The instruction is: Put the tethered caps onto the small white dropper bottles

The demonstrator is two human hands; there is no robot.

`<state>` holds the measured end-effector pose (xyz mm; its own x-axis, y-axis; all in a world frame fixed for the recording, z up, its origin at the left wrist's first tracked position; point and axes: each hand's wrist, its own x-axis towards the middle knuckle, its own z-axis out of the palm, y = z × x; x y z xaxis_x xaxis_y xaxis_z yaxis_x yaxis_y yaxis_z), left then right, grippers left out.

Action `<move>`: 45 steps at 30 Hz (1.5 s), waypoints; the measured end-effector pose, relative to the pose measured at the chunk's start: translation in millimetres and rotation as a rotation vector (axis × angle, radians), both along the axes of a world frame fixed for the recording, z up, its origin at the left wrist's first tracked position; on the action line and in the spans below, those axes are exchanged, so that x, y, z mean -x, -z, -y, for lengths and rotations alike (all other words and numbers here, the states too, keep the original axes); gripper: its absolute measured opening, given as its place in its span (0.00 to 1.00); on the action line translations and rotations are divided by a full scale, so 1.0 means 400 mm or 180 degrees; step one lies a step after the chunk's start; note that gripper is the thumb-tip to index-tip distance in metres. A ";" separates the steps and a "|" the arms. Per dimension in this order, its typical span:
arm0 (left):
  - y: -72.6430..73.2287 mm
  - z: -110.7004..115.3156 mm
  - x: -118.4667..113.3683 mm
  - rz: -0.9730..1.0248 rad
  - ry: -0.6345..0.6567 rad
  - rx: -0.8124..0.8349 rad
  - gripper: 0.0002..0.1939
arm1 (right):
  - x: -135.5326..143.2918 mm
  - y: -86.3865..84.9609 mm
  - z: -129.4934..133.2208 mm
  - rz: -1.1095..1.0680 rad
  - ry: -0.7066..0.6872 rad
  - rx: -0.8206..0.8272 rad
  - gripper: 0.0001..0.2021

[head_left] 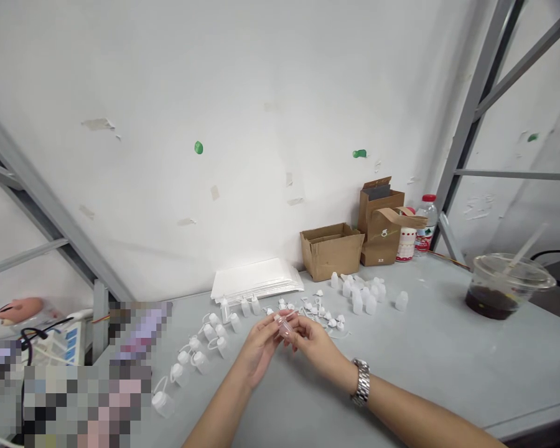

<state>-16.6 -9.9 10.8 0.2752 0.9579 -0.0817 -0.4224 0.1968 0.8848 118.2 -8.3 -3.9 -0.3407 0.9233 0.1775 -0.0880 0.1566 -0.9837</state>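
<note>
Over the middle of the table, my left hand [260,346] and my right hand [315,343] meet with fingers closed on a small translucent plastic bottle [285,328]. The fingers cover much of it, so whether its cap is seated I cannot tell. Just beyond the hands lies a scatter of loose white caps with strap loops [315,308]. Several uncapped squeeze bottles [358,302] stand clustered to the right of those. On the left, several capped bottles [200,361] with looped straps form slanting rows.
A stack of white sheets [256,280] and an open cardboard box [333,254] sit by the wall. Beside the box are a brown paper bag [380,230] and a red-capped water bottle [428,227]. A plastic cup of dark drink [492,292] stands at right. Blurred items lie at left.
</note>
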 end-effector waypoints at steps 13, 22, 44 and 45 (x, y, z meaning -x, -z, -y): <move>-0.020 0.004 0.002 -0.0347 0.0117 -0.0325 0.15 | -0.014 -0.031 -0.011 0.0079 -0.0285 0.0007 0.22; -0.006 0.001 -0.003 -0.0260 -0.0072 -0.0266 0.17 | -0.012 -0.022 -0.003 -0.0129 0.0119 0.0186 0.14; 0.014 -0.011 0.010 0.0424 0.0143 0.0096 0.11 | -0.009 -0.020 -0.014 -0.0489 -0.0310 0.0658 0.17; 0.015 -0.012 0.011 0.0431 0.0170 0.0059 0.11 | -0.009 -0.021 -0.013 -0.0493 -0.0342 0.0675 0.17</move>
<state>-21.0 -5.1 4.9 0.3353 0.9403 -0.0579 -0.5261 0.2378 0.8165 121.7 -3.0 4.6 -0.4226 0.9054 0.0416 -0.2447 -0.0697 -0.9671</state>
